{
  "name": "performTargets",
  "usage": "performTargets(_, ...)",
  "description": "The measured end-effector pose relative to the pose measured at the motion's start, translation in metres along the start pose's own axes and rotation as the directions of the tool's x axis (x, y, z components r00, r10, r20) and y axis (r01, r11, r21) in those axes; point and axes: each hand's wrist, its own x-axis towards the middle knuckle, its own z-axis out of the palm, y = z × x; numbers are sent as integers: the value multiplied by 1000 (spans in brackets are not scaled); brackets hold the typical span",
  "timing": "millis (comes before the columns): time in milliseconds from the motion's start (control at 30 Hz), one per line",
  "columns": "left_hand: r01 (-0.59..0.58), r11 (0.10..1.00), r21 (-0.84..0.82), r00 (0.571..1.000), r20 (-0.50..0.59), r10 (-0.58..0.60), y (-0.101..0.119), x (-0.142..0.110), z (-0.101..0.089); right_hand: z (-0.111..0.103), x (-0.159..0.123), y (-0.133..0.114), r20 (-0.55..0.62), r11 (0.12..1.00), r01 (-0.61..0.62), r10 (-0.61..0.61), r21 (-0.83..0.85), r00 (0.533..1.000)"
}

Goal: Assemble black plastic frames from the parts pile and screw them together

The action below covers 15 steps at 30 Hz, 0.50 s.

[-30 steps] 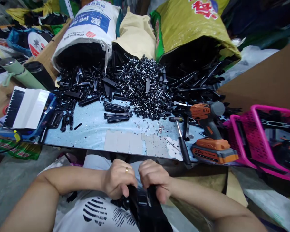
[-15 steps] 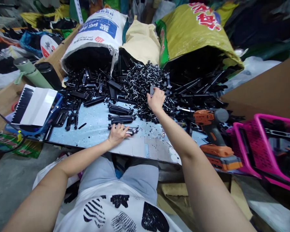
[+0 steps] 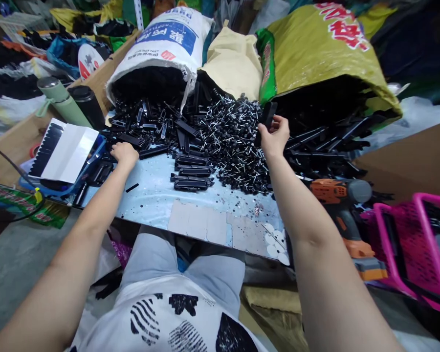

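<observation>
My right hand is raised at the right edge of a heap of small black-and-silver pins. Its thumb and fingers close on a dark, flat, elongated plastic piece that stands upright. At the left, my left hand reaches into a pile of black plastic parts; its fingers curl down, and whatever they grip is hidden. Between the hands, several long black assembled pieces lie in a stack on the light blue tabletop.
White, cream and yellow sacks line the back. An orange cordless drill and a pink basket stand at right. At left are a blue tray, a green flask and a black cup.
My left hand has left the stack of black pieces and moved left to the parts pile. My right hand has risen rightward from the pins with a black piece. The view has shifted slightly.
</observation>
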Motion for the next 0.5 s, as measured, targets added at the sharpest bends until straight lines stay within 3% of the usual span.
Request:
performTargets(133, -83, 997, -4, 993, 87, 83, -14, -17, 0, -2, -24, -11, 94, 972, 54, -77, 228, 993)
performTargets(267, -156, 987, -37, 985, 61, 158, -12, -47, -8, -9, -80, -27, 278, 939, 59, -160, 339, 947)
performTargets(333, -241, 965, -106, 968, 49, 247, -9, -69, -15, -20, -118, -34, 437, 907, 115, -303, 406, 847)
performTargets(433, -350, 898, -269, 921, 78, 382, 0, -119, -22, -35, -182, -46, 642, 855, 321, -518, 407, 565)
performTargets(467, -351, 869, -350, 905, 113, 411, 4, -138, -22, -36, -202, -50, 683, 833, 413, -543, 367, 489)
performTargets(500, -334, 835, -437, 887, 153, 435, 9, -157, -21, -35, -220, -53, 707, 808, 500, -548, 311, 447)
